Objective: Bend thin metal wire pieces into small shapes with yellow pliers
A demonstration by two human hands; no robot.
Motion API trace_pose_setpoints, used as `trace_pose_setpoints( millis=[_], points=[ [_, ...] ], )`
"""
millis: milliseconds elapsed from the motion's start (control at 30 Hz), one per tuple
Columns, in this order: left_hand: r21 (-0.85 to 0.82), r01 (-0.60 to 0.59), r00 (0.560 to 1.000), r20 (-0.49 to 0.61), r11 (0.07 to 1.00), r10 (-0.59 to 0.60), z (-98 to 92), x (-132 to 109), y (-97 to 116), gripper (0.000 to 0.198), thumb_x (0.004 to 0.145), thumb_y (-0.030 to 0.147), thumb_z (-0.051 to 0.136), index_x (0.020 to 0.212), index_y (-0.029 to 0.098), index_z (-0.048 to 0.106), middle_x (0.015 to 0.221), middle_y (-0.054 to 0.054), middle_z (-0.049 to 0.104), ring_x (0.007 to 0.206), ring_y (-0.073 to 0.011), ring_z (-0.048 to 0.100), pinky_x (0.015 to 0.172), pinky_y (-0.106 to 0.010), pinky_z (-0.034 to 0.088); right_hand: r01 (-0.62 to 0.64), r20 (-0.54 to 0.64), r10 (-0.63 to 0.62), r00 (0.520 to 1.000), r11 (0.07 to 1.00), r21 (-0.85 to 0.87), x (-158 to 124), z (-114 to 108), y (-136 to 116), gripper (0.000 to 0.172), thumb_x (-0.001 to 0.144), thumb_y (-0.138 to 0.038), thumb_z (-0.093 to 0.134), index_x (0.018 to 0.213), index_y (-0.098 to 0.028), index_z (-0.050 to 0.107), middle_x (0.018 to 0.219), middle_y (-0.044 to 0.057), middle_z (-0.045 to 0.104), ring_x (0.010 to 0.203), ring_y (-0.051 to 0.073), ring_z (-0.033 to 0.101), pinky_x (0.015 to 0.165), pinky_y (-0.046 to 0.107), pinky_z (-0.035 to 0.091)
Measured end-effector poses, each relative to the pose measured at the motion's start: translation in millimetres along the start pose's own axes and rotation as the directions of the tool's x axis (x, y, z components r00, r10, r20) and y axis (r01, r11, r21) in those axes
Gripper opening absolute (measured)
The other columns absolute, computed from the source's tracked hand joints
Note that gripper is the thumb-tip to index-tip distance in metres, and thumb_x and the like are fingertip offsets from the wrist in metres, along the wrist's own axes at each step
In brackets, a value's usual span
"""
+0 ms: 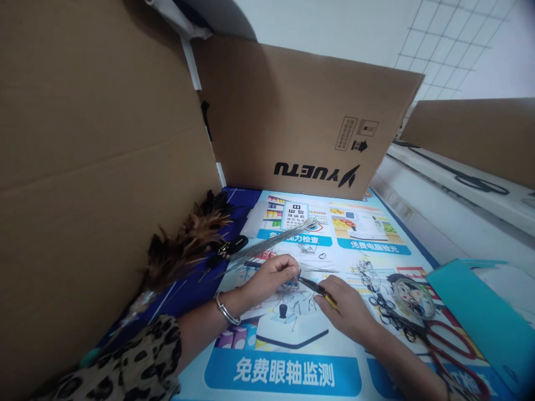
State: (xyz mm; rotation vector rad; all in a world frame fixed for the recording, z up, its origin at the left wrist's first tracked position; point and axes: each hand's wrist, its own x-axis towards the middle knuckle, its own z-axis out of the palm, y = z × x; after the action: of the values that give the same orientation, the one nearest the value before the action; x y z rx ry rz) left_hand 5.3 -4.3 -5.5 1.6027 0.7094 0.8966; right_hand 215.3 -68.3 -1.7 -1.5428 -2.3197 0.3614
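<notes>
My right hand [346, 309] is closed round pliers [312, 285] with dark jaws and yellow-and-black handles. Their tips point left and meet the fingertips of my left hand [273, 275]. Thumb and fingers of that hand are pinched together; whatever small piece lies between them is hidden or too fine to make out. Just beyond both hands lies a long bundle of thin silvery wires [276, 238], slanting up to the right. Short bits of wire [297, 307] are scattered on the printed mat below the hands.
Red-handled scissors [453, 340] lie at the right, beside a round clear container [412, 298] and several black wire loops [382, 303]. A teal box [480, 317] stands farther right. Brown feathers [188, 239] lie at the left. Cardboard panels [301, 111] wall the left and back.
</notes>
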Motion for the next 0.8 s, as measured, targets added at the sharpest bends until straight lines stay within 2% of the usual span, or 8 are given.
trace_pose_setpoints(
  millis=[533,800],
  points=[
    [0.061,0.006,0.999,-0.034,0.998,-0.004,2.5,-0.7,-4.1,0.018,0.082,0.029,0.05,0.074,0.013,0.055,0.067,0.001,0.05,0.064,-0.0106,0.045,0.06,-0.021,0.036,-0.015,0.004,0.015,1.0,1.0,-0.002,0.0,3.9,-3.6,0.014,0.085,-0.033,0.044,0.084,-0.021,0.05,0.085,0.003,0.053,0.078,0.016,0.05,0.067,0.026,0.039],
    [0.155,-0.034,0.995,-0.084,0.987,0.048,5.1,-1.8,1.0,0.019,0.082,0.028,0.049,0.073,0.013,0.056,0.067,0.0,0.052,0.065,-0.0115,0.046,0.061,-0.022,0.037,-0.016,-0.011,0.016,1.0,0.999,-0.031,-0.5,5.1,-5.8,0.015,0.085,-0.033,0.043,0.084,-0.02,0.051,0.084,0.004,0.054,0.077,0.016,0.051,0.067,0.025,0.039]
  ],
)
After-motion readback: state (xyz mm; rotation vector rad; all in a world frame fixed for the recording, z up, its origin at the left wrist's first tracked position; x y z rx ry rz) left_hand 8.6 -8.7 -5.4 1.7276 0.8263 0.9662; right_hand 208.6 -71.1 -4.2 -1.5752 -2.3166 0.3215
